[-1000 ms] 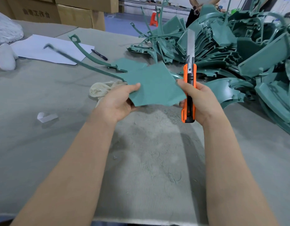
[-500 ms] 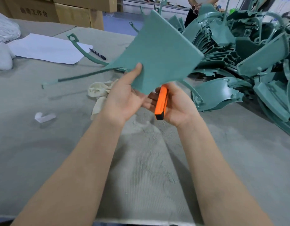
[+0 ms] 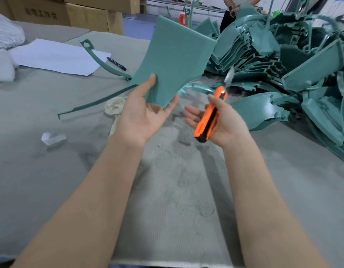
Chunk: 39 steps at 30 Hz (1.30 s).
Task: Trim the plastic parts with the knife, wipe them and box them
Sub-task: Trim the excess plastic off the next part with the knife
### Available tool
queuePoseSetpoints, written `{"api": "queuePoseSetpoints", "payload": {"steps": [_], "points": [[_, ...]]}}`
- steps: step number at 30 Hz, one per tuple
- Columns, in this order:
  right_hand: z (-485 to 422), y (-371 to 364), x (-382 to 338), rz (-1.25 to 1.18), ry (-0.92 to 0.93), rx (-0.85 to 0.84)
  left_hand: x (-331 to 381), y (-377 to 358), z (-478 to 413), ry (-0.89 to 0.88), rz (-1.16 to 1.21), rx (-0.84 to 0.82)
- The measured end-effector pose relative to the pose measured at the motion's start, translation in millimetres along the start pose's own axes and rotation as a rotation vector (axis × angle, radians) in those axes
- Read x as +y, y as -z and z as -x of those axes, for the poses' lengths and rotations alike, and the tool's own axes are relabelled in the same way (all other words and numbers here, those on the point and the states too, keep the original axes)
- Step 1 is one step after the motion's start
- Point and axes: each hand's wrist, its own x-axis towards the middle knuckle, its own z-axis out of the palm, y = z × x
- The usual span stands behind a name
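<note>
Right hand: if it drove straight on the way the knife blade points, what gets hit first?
Likely the pile of green plastic parts beyond the utility knife tip; the green panel in the left hand sits left of that line. Depth is unclear.

One cam only, head-worn, wide-angle, faces fwd & down over the table (image 3: 51,171). Forearms (image 3: 90,200) run in from bottom edge; left hand (image 3: 142,115) w/ panel (image 3: 175,60) & right hand (image 3: 227,122) w/ knife (image 3: 207,120) sit close, mid-frame. Pile of green parts (image 3: 283,55) fills far right, boxes (image 3: 86,14) line top left, edges bend w/ lens.
</note>
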Motion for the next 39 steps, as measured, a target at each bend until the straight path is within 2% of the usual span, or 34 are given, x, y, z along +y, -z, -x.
{"api": "queuePoseSetpoints", "payload": {"steps": [5,8,11,13,16,24,32,39], "points": [[6,-21,16,-0.03,-0.102,-0.23,-6,-4,2,0.016,0.005,-0.039],[7,-21,12,-0.143,-0.057,-0.202,-4,-4,-1,-0.008,-0.073,0.01],[3,-8,-1,-0.297,0.044,-0.047,-4,-1,-5,-0.044,-0.139,0.112],[1,3,-9,-0.125,0.169,0.103,-5,1,-5,-0.053,-0.119,0.147],[1,17,-13,0.281,0.391,0.251,-2,1,-6,-0.067,-0.11,0.168],[3,16,-3,0.789,0.635,0.2,8,3,-4,-0.131,-0.13,0.248],[4,14,2,0.925,0.706,0.108,10,2,-2,-0.109,-0.085,0.273],[4,15,1,0.929,0.727,0.094,13,5,-2,-0.047,-0.114,0.287]]}}
